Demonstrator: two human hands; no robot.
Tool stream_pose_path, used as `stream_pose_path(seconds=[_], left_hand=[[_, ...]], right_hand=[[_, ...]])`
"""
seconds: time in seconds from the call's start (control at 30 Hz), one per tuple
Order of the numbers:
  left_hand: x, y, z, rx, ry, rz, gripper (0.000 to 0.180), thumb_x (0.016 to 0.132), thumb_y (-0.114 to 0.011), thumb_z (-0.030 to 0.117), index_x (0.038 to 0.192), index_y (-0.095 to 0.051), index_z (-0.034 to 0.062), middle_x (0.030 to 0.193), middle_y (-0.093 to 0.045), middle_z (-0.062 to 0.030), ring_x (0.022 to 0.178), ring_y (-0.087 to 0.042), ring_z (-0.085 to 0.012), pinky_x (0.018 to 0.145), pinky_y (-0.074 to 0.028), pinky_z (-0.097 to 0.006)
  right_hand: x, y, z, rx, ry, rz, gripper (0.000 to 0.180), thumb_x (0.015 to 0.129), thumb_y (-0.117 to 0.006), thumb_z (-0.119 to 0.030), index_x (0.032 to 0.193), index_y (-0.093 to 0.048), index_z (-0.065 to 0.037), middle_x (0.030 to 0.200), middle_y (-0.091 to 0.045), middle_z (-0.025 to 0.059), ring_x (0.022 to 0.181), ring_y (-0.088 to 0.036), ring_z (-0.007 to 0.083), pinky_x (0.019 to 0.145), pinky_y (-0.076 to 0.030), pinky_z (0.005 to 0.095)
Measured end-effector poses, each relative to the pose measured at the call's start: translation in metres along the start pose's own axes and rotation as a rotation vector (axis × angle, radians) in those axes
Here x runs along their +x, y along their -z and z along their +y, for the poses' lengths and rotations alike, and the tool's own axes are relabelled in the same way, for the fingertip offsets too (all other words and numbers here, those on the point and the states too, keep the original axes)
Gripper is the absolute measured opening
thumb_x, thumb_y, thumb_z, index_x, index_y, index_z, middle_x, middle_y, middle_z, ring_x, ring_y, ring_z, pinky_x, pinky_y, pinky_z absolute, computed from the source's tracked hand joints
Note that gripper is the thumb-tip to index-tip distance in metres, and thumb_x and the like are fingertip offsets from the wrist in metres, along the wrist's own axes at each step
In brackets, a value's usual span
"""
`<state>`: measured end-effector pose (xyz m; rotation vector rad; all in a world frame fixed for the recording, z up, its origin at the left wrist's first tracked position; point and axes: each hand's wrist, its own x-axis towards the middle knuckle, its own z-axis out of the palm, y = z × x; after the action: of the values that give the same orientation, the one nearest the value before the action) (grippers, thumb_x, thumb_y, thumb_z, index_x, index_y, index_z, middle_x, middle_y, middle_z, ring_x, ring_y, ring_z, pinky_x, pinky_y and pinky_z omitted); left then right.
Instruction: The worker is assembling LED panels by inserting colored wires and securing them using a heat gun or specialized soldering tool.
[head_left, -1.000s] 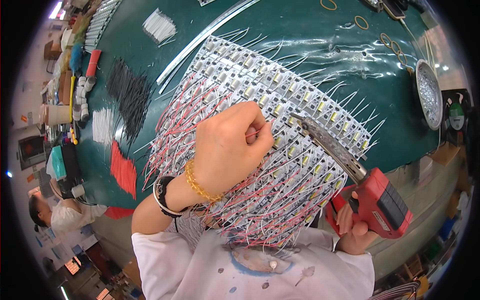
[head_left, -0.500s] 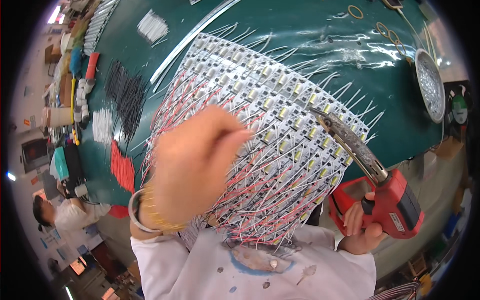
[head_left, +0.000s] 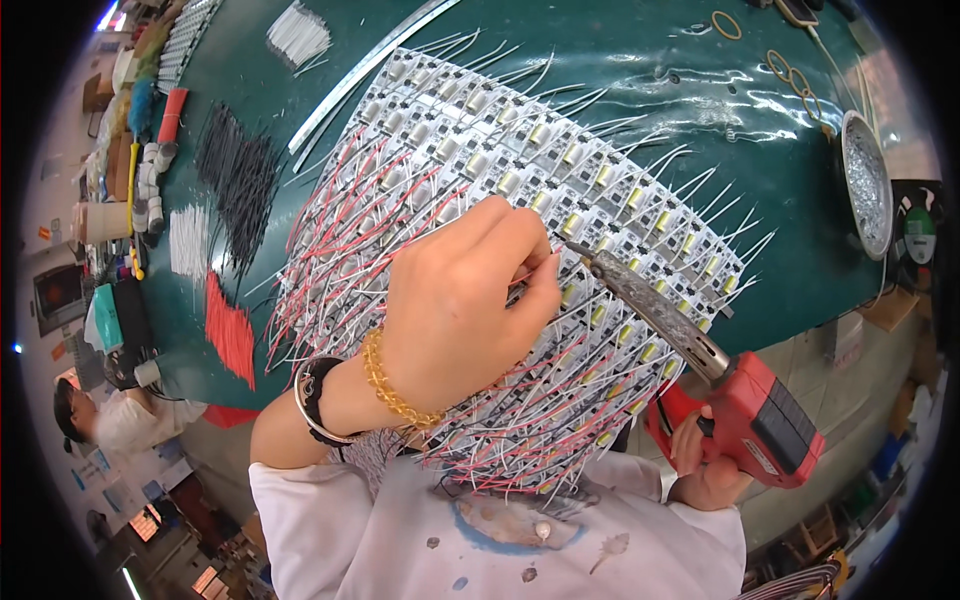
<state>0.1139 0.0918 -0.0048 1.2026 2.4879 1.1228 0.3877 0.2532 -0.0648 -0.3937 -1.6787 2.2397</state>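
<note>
My left hand (head_left: 470, 290) is over the middle of a large panel of white LED circuit boards (head_left: 640, 195), thumb and forefinger pinched on what looks like a thin wire, mostly hidden by the fingers. Just right of those fingertips, the dark tip of a red soldering gun (head_left: 765, 420) comes down near the boards. My right hand (head_left: 705, 460) is wrapped around the gun's handle at the lower right. Red, white and black wires (head_left: 540, 400) stick out from the panel's left and near rows, and white and dark ones from its far edge.
Bundles of black wires (head_left: 238, 185), red wires (head_left: 230, 330) and white wires (head_left: 188, 242) lie left on the green table (head_left: 560, 40). A metal strip (head_left: 370, 70) lies behind the panel. At right stand a round metal dish (head_left: 865, 185) and rings (head_left: 727, 25). Another person (head_left: 130, 430) sits far left.
My left hand has moved right across the panel, its fingertips now beside the iron's tip. The soldering gun has shifted slightly left and down, still in my right hand.
</note>
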Motion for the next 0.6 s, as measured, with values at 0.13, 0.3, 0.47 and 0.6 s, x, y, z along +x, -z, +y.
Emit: stream_pose_path(seconds=[0.13, 0.3, 0.47, 0.6], left_hand=[[0.001, 0.001, 0.0, 0.043, -0.013, 0.006, 0.012, 0.071, -0.067, -0.002, 0.071, -0.055, 0.0027, 0.064, -0.052, -0.0051, 0.05, -0.044, -0.0135, 0.045, -0.034, -0.026], [0.0, -0.001, -0.001, 0.055, -0.029, 0.011, 0.012, 0.071, -0.067, -0.002, 0.072, -0.056, 0.0026, 0.064, -0.052, -0.0052, 0.05, -0.045, -0.0137, 0.045, -0.035, -0.026], [-0.001, 0.0, -0.001, 0.011, -0.008, 0.005, 0.012, 0.072, -0.067, -0.002, 0.072, -0.056, 0.0023, 0.065, -0.053, -0.0058, 0.051, -0.047, -0.0147, 0.045, -0.036, -0.026], [-0.002, -0.001, -0.003, 0.042, -0.033, 0.014, 0.012, 0.072, -0.067, -0.003, 0.072, -0.056, 0.0023, 0.066, -0.053, -0.0065, 0.052, -0.05, -0.0166, 0.047, -0.039, -0.027]], right_hand=[[-0.009, -0.008, 0.008, -0.013, -0.018, 0.256, 0.044, 0.092, -0.051, -0.04, 0.085, -0.054, 0.004, 0.072, -0.06, 0.0091, 0.05, -0.053, 0.0153, 0.049, -0.042, 0.027], [-0.013, -0.019, 0.007, -0.039, -0.005, 0.357, 0.051, 0.094, -0.041, -0.045, 0.082, -0.057, 0.002, 0.069, -0.06, 0.0089, 0.051, -0.054, 0.0184, 0.047, -0.042, 0.0294], [-0.026, -0.025, 0.01, -0.048, 0.014, 0.556, 0.06, 0.095, -0.031, -0.05, 0.079, -0.06, 0.0, 0.067, -0.06, 0.0086, 0.051, -0.055, 0.0216, 0.045, -0.043, 0.0317], [-0.027, -0.017, 0.011, -0.024, -0.045, 0.434, 0.064, 0.098, -0.024, -0.05, 0.077, -0.06, -0.001, 0.067, -0.06, 0.0082, 0.051, -0.054, 0.0211, 0.044, -0.042, 0.0312]])
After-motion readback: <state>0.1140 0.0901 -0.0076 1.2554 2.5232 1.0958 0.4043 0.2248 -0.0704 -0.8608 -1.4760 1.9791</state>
